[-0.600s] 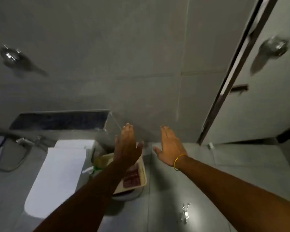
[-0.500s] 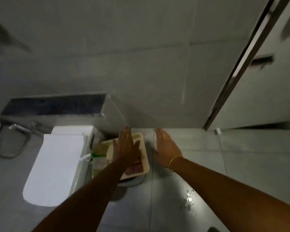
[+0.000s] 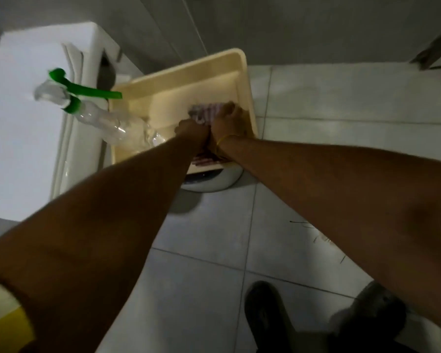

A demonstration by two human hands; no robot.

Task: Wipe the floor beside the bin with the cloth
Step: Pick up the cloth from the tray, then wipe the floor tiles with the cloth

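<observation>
At the far left stands a white toilet (image 3: 23, 118), its closed lid filling that side of the view. Just beside it, a clear spray bottle (image 3: 97, 118) with a green trigger and collar lies tilted, its head over the toilet's edge and its body reaching down into a cream plastic tray (image 3: 189, 72). The tray sits on top of a round white bin (image 3: 214, 180), of which only a curved part shows below the tray's near edge. Inside the tray, towards its right wall, lies the cloth (image 3: 206, 113), a pale purple striped piece, bunched up. The left hand (image 3: 192, 129) reaches into the tray with its fingers curled closed at the cloth's near edge, touching it. The right hand (image 3: 231, 121), a thin yellow band on its wrist, is right against the left one, fingers also curled down over the cloth's right side; both hands appear to grip it, though the exact hold is blurred. To the right of the bin spreads the pale tiled floor (image 3: 341, 103), meeting a grey wall at the top. At the lower right, two dark slippers (image 3: 270, 319) rest on the tiles.
</observation>
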